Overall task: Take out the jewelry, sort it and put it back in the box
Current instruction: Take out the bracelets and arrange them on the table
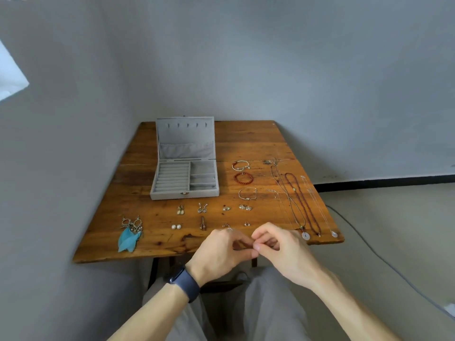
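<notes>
The grey box [184,178] stood open, lid upright. Just right of it lay 3 bracelets [243,177] in a column, with long necklaces [301,200] stretched out farther right. Small earrings [202,208] lay in 2 rows before it, and blue feather earrings [130,232] at front-left.

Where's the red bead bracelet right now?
In the head view, the red bead bracelet lies on the table, right of the open jewelry box, between the white-beaded bracelet farther back and the thin silver bracelet nearer the person.

No legible text — no labels, brands, nos.
</notes>
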### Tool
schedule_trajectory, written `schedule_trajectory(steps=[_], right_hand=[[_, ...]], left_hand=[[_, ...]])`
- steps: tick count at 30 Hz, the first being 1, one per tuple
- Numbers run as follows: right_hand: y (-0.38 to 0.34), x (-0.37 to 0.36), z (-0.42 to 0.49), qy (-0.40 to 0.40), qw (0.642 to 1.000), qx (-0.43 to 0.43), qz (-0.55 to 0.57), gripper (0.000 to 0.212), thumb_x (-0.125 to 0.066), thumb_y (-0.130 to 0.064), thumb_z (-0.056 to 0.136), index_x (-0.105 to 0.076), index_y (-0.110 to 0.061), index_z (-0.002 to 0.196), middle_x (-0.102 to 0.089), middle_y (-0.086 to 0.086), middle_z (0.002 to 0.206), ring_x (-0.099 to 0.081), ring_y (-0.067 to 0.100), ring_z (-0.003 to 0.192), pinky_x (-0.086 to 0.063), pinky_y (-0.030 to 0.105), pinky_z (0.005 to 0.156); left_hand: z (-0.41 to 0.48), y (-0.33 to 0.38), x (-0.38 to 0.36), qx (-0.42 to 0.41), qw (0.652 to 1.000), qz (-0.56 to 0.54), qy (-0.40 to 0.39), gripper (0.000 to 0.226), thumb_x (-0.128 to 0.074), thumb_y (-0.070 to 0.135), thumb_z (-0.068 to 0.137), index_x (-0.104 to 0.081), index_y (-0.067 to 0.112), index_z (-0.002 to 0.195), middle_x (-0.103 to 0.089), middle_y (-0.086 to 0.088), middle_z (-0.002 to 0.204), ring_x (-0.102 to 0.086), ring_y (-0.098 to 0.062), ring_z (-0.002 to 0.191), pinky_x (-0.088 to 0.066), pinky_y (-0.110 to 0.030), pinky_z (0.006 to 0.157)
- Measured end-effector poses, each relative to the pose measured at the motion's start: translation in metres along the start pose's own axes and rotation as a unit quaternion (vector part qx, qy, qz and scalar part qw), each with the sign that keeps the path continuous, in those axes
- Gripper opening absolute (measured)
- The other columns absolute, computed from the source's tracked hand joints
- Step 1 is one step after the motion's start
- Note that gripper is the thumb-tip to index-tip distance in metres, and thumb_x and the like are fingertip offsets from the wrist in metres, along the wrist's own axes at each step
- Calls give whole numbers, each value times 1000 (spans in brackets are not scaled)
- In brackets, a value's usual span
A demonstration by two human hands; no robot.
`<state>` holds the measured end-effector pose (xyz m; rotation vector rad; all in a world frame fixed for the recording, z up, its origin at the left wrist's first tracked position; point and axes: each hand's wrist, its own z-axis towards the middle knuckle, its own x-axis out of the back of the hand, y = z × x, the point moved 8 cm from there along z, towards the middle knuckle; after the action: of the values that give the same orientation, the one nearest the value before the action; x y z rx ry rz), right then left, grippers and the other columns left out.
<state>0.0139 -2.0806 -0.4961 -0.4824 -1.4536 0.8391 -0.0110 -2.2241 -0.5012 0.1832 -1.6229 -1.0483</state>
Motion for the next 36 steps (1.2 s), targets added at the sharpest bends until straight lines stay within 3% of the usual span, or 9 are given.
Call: schedule_trajectory(steps=[4,9,13,17,20,28,36], right_hand=[[2,10,3,-5,1000,7,-21,15,-69,-28,92,-67,-41,98,-66,-30,97,-64,-5,94,-47,8,76],[6,22,4,-16,1000,-12,-9,16,-69,-30,92,-66,-43,99,-69,-28,95,-64,-5,94,-46,7,77],[11,31,3,-9,1000,-28,10,16,-70,-30,90,-67,-44,98,-69,-28,95,-65,-5,93,-46,7,76],[18,40,0,-3,999,-40,14,15,-70,-31,89,-67,-44,98,-70,-26,94,-66,-2,93,-49,13,75],[24,46,0,0,999,-43,17,15,-70,-32,89,-67,-44,98,-71,-26,94,-66,-2,93,-49,15,76],[46,47,4,32,998,-42,-28,13,-70,-30,91,-67,-41,97,-66,-31,92,-63,-8,91,-47,5,73],[62,47,27,41,996,-38,-68,12,-67,-27,94,-68,-33,104,-67,-23,94,-62,-9,88,-49,10,75]], left_hand=[[-1,-6,1,6,1000,10,19,16,-62,44,92,-74,34,98,-70,20,96,-63,2,86,-55,-26,80],[6,-8,-5,7,1000,2,14,34,-63,56,87,-67,38,116,-67,21,110,-62,1,87,-56,-26,77],[18,2,-12,-5,1000,3,19,17,-63,47,90,-73,35,97,-69,19,96,-61,-1,87,-54,-31,79],[27,8,-20,-9,1000,-12,23,22,-63,55,86,-66,40,102,-67,21,97,-62,2,85,-55,-28,75],[33,14,-27,-19,1000,-1,11,23,-61,54,89,-71,35,99,-69,17,97,-62,-1,85,-55,-31,76],[48,11,-24,-2,998,60,20,23,-59,51,93,-74,35,102,-71,17,95,-61,0,81,-57,-28,70],[73,1,-20,35,989,141,25,19,-61,47,93,-72,35,103,-71,14,93,-64,-6,81,-59,-30,68]])
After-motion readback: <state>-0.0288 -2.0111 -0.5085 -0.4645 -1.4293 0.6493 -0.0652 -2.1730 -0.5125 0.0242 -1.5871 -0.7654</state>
